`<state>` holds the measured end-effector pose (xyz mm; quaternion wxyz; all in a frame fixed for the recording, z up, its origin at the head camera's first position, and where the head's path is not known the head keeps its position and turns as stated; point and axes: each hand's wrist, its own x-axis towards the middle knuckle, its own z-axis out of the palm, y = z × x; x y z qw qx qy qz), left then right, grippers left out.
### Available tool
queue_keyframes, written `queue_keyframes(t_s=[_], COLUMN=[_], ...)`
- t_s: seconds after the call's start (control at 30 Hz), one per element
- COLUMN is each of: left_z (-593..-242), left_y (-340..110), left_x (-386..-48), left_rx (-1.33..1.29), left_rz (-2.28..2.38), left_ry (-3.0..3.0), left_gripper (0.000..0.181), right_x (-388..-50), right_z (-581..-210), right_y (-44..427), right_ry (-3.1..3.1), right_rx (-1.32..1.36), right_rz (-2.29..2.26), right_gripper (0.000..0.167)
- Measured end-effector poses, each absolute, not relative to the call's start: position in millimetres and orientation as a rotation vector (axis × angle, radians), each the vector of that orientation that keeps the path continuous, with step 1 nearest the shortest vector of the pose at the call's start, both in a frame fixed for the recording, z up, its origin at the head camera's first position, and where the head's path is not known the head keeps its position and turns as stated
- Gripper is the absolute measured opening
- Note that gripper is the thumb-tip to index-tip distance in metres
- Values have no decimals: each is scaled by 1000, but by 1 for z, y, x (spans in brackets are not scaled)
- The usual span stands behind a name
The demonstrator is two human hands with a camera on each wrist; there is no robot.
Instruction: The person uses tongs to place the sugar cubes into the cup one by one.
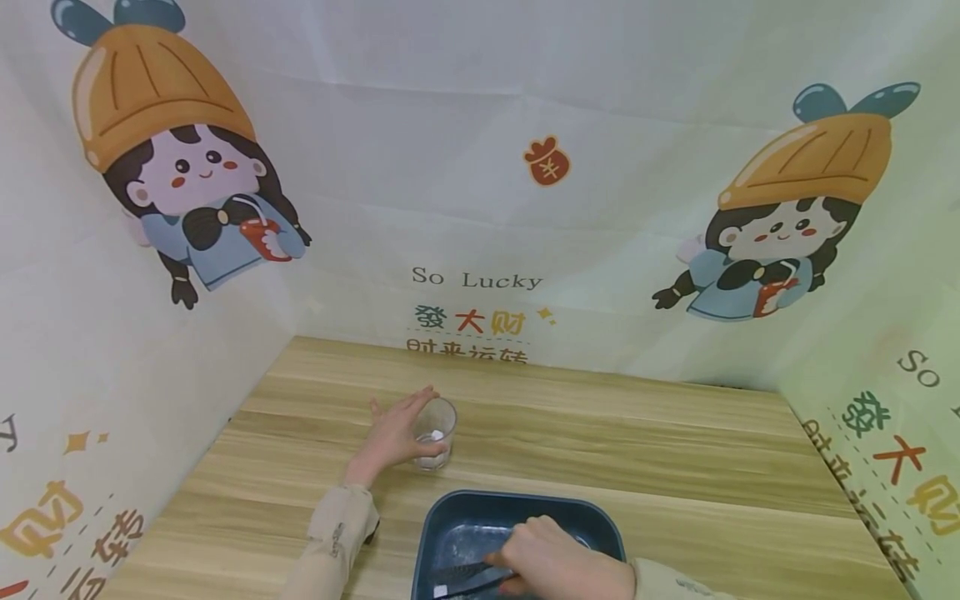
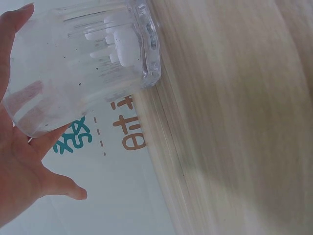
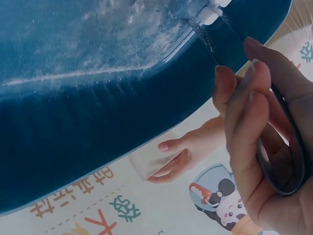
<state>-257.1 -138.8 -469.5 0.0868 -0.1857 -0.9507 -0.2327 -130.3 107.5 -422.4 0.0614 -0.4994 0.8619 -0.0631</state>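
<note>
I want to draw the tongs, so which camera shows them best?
The right wrist view. The tongs look biggest, both tips at a white lump and the bent end showing, though the right hand covers some. The head view shows only their front part, small. The left wrist shows none.

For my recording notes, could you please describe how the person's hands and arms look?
The left hand and right hand are ungloved. The left sleeve is light beige with a small dark marking and a dark piece at its edge; the right sleeve is also light beige, with a faint greyish marking.
</note>
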Motion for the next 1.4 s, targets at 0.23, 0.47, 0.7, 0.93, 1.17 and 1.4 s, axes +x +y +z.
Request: queue_keyframes(t_s=[0.23, 0.47, 0.7, 0.93, 1.17, 1.4], left_z=[-470, -470, -471, -471, -471, -471], left_y=[-138, -138, -138, -139, -139, -138], left_x=[-257, -258, -258, -258, -258, -258], left_rx=[-552, -558, -554, -550, -543, -544], left_rz=[-703, -709, -704, -709, -719, -715], left_ry=[-2831, -2822, -2826, -2830, -2821, -2831], left_gripper=[82, 82, 82, 82, 81, 81], right_x=[-131, -131, -128, -129, -130, -131], right_z=[-422, -421, -416, -410, -405, -404], right_y=[109, 112, 120, 125, 130, 136], right_ry=[2647, 2639, 2642, 2622, 2664, 2689], right_rx=[-1530, -1515, -1447, -1326, -1299, -1297], right_rz=[-83, -112, -331, -411, -374, -414], right_gripper=[14, 19, 15, 21, 25, 25])
